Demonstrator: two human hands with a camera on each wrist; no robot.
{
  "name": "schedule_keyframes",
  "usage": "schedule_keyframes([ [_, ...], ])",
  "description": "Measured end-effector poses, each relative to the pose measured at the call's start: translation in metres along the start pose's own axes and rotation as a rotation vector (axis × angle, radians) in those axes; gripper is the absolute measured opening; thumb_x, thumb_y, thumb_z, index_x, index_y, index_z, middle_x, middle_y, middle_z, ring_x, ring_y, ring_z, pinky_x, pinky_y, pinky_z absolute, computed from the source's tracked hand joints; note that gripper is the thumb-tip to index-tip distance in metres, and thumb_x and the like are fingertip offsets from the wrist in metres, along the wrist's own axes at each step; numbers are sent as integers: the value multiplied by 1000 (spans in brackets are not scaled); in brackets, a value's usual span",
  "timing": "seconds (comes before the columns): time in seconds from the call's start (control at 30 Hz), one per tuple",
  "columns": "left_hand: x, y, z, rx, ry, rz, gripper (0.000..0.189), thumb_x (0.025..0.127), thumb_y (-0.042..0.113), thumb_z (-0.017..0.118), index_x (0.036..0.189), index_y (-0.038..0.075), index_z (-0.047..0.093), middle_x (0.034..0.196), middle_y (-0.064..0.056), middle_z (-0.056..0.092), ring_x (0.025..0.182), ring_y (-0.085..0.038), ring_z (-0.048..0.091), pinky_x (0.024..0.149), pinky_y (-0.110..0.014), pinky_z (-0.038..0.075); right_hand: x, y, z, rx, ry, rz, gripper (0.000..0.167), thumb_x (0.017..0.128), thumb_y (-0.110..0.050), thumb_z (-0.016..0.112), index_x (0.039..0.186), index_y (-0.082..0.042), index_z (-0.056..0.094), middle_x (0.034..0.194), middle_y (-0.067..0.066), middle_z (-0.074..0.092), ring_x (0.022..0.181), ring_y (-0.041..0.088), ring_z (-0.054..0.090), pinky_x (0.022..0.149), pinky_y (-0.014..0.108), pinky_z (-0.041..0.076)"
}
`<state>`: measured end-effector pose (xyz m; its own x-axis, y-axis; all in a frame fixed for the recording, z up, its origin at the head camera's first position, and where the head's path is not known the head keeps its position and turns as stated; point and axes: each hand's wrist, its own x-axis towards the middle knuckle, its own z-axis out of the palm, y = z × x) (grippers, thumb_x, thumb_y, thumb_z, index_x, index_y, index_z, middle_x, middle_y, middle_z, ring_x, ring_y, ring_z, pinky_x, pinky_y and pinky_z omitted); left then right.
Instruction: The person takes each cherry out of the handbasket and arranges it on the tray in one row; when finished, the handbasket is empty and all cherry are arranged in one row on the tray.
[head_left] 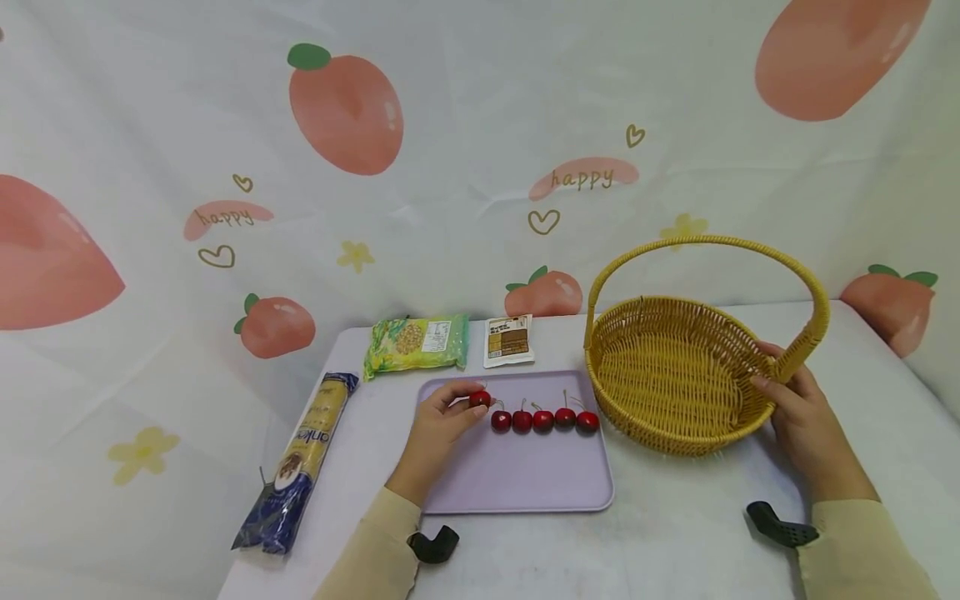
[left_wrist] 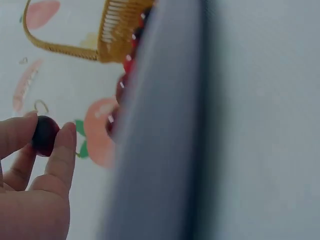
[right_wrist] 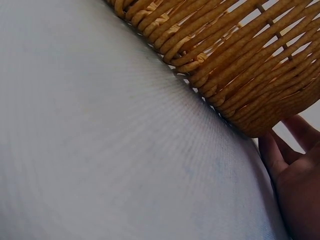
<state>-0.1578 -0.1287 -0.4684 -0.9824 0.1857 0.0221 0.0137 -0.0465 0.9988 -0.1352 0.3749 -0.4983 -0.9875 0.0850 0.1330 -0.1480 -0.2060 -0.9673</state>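
Note:
Between thumb and fingertips, my left hand (head_left: 442, 423) pinches a dark red cherry (head_left: 480, 399) over the left part of a lilac tray (head_left: 517, 483). The same cherry (left_wrist: 45, 136) shows in the left wrist view, held at the fingertips. To its right, several more cherries with stems (head_left: 543, 421) lie in a row on the tray. My right hand (head_left: 806, 421) grips the rim of a yellow woven basket (head_left: 675, 367) at the right foot of its tall handle. In the right wrist view, fingers (right_wrist: 272, 152) touch the basket's side (right_wrist: 240, 85).
A green and yellow packet (head_left: 417, 343) and a small white and brown sachet (head_left: 508, 340) lie behind the tray. A long blue and yellow pack (head_left: 300, 462) lies along the table's left edge. A fruit-printed cloth (head_left: 450, 208) hangs behind the white table (head_left: 540, 558).

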Motion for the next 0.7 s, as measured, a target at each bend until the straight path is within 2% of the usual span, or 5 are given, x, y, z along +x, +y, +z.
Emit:
schedule_keyframes([
  [0.13, -2, -10, -9, 46, 33, -32, 31, 97, -5, 78, 127, -6, 69, 123, -17, 73, 115, -27, 73, 95, -28, 57, -1, -1, 1, 0, 2, -1, 53, 115, -4, 48, 165, -21, 44, 153, -6, 43, 137, 8, 41, 112, 16, 25],
  [0.33, -2, -22, -14, 209, 62, -57, 31, 96, 2, 82, 126, 1, 74, 116, -11, 75, 105, -25, 70, 87, -26, 56, 0, -2, 1, 10, -7, -1, 54, 115, -4, 47, 166, -21, 43, 155, -6, 42, 138, 7, 40, 115, 16, 24],
  [0.57, -1, -29, -14, 312, 71, -11, 30, 96, 4, 83, 125, 0, 75, 113, -11, 75, 102, -25, 70, 85, -27, 57, 1, -1, 1, 23, -8, -11, 53, 115, -3, 47, 165, -20, 44, 153, -5, 43, 136, 6, 42, 109, 15, 28],
  [0.7, -2, -31, -13, 402, 61, 9, 30, 93, 9, 87, 121, 5, 77, 109, -5, 75, 100, -22, 69, 84, -27, 57, 1, -2, 1, 21, -6, -3, 54, 115, -4, 48, 166, -20, 44, 155, -5, 41, 138, 8, 40, 111, 15, 28],
])
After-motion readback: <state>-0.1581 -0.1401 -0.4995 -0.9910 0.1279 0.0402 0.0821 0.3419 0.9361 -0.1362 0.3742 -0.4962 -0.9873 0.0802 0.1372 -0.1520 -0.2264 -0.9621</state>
